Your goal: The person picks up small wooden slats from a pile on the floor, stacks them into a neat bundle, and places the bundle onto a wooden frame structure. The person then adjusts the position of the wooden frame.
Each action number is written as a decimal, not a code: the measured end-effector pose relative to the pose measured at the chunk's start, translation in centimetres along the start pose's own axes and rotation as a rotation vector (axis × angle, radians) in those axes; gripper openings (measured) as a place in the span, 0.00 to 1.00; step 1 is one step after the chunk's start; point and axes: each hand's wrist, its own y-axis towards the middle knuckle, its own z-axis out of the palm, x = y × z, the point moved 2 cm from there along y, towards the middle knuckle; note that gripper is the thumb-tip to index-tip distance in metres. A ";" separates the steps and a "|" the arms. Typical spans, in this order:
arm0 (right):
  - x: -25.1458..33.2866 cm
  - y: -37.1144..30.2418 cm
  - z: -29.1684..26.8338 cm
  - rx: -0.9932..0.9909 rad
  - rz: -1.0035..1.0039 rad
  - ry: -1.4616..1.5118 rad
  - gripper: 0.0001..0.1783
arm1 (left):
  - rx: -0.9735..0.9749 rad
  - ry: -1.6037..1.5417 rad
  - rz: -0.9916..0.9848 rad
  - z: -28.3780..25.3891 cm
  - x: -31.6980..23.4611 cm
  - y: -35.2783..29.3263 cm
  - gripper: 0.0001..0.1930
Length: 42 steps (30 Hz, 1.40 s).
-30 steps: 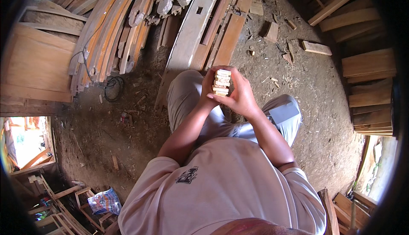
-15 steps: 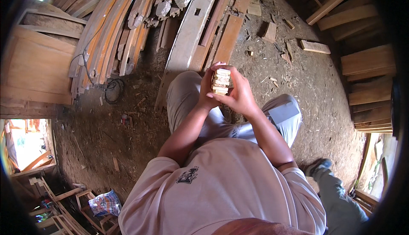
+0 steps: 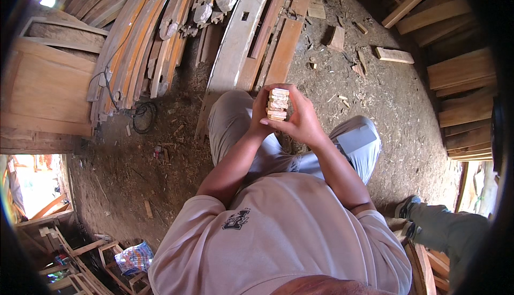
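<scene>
Above my knees, centre of scene: stack of small wooden blocks (image 3: 278,104), long axis upright, top end pointing far; my left hand (image 3: 261,114) and right hand (image 3: 301,119) clasped around it from either side; curved planks (image 3: 140,43) lying far left.

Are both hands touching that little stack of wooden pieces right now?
Touching. The head view shows the left hand and right hand cupped around the stack of small wooden pieces, with fingers pressed against its sides above the knees.
</scene>
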 end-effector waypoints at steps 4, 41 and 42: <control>0.1 0.0 -0.1 0.015 0.014 -0.031 0.39 | -0.010 -0.049 -0.065 0.1 0.6 -0.3 0.32; -0.3 -0.8 2.7 -0.075 0.081 0.172 0.45 | -0.099 -0.222 -0.205 0.4 1.8 -0.6 0.16; 0.2 -0.7 2.1 -0.067 0.029 0.141 0.47 | -0.096 -0.201 -0.172 0.5 1.6 -0.6 0.17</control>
